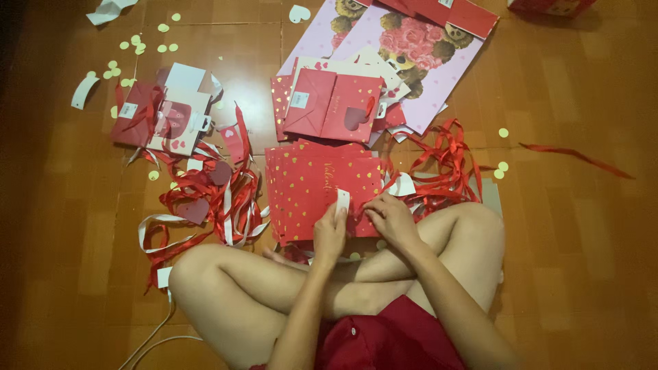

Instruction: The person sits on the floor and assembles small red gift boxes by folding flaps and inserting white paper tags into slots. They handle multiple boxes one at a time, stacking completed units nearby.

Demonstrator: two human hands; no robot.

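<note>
I see the left hand [330,233] pinching a small white paper strip [342,201] upright between thumb and fingers, right at the near edge of the stack of red flat bags [308,188] with gold hearts. The right hand [392,218] rests on that same stack just beside the strip, fingers curled down onto the red paper; from this angle I can't quite tell whether it grips the sheet or only presses on it. The stack lies on the wooden floor [569,226] directly in front of the crossed legs.

Beyond the stack sits a folded red bag [334,106] with a heart cutout, lying over a large pink bag [432,65] printed with bears and roses. To the left lies a tangle of red and white ribbons [205,202], and further left another pile of small red and white bags [161,116]. More red ribbon [445,168] is heaped to the right of the stack. Pale round paper dots [137,46] are scattered over the floor at the upper left.
</note>
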